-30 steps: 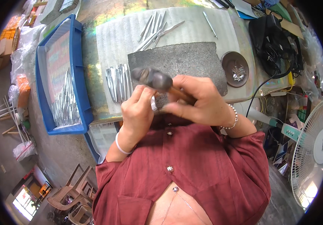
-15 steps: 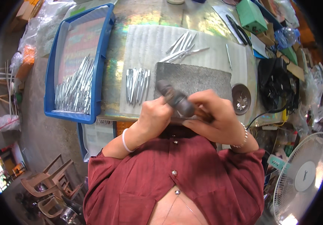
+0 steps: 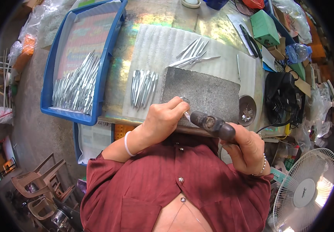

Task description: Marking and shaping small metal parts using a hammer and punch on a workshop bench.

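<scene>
My right hand (image 3: 246, 149) is closed round the hammer's handle, which is mostly hidden. The dark ball-peen hammer (image 3: 213, 125) has its head raised near the front edge of a grey stone block (image 3: 201, 87). At the block's near left edge, my left hand (image 3: 166, 118) pinches a slim silver metal piece (image 3: 188, 115), like one half or end of tweezers; its shape is mostly covered. Similar slender silver pieces lie in a row (image 3: 143, 89) left of the block and in a loose pile (image 3: 192, 54) behind it. A small brown bowl (image 3: 247, 106) with tiny metal bits stands right of the block.
A blue tray (image 3: 105, 63) holds many silver pieces at the left. White foam sheeting (image 3: 155, 42) lies under the block. Black-handled pliers (image 3: 251, 41), a green box (image 3: 265, 28) and a black bag (image 3: 279, 94) crowd the right. A fan (image 3: 305, 192) stands at lower right.
The hammer and my right hand have moved right and toward me, away from my left hand. My left hand has shifted slightly right, and the silver piece in it now shows.
</scene>
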{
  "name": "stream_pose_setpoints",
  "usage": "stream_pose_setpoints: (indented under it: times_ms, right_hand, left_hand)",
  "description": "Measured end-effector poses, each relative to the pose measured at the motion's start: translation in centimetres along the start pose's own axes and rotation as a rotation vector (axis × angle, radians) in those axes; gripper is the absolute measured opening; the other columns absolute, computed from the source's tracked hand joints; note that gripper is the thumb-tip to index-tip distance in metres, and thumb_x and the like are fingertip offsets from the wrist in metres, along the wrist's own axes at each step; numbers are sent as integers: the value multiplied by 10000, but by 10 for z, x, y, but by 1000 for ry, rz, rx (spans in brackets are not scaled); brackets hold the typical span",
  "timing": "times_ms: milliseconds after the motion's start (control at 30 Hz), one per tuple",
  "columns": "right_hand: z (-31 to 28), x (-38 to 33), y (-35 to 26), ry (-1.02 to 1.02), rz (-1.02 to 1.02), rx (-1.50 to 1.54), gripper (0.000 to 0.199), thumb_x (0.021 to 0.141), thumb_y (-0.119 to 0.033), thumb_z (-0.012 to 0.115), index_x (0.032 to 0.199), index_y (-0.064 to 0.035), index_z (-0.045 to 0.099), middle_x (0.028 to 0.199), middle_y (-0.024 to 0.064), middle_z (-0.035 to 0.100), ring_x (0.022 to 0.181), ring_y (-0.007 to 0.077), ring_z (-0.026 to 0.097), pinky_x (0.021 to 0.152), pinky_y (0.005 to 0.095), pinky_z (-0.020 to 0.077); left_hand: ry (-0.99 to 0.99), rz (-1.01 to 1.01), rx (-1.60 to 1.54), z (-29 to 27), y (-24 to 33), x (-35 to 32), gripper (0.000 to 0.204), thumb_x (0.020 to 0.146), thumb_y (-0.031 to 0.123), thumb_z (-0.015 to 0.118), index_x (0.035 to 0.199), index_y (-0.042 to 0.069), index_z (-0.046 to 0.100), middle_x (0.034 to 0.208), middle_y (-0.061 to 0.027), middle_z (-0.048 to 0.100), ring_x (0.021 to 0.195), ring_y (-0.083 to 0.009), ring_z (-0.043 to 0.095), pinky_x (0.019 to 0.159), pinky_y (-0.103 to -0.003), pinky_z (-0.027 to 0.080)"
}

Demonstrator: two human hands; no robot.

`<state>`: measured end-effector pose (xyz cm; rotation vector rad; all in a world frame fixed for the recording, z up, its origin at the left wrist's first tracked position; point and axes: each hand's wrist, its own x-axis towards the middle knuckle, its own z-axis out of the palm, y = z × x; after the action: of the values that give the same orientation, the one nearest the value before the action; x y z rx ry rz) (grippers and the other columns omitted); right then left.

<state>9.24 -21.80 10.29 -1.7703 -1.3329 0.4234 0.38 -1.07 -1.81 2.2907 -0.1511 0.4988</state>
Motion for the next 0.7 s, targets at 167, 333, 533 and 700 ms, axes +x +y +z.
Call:
stream_pose_setpoints:
  times_ms: [167,333,533,700]
  right_hand:
    - [1,1,-6,17,-88,-208,562,677,108,657,1214,100,494,798,155,597,605,233,602,499,312,488]
    - [3,2,-5,7,-112,-247,575,669,100,669,1214,118,485,794,155,593,592,225,598,489,309,485]
    - [-2,1,-7,-18,-85,-270,575,661,97,662,1205,134,480,804,161,597,584,218,592,485,304,484]
    - [1,0,-8,29,-118,-288,576,652,97,660,1200,135,483,807,159,598,571,212,583,470,300,475]
  left_hand:
    - [-30,-22,-21,-1,0,0,170,707,0,660,846,60,585,774,-63,604,628,-243,625,513,-317,500]
    - [-9,7,-33,-1,-1,1,187,705,-27,618,864,59,569,776,-71,575,622,-260,612,502,-334,484]
    - [8,28,-34,0,0,2,208,706,-62,568,873,62,551,760,-70,536,592,-263,586,472,-344,462]
    - [8,36,-31,1,-1,2,210,706,-60,573,873,66,554,753,-66,534,585,-258,581,473,-343,463]
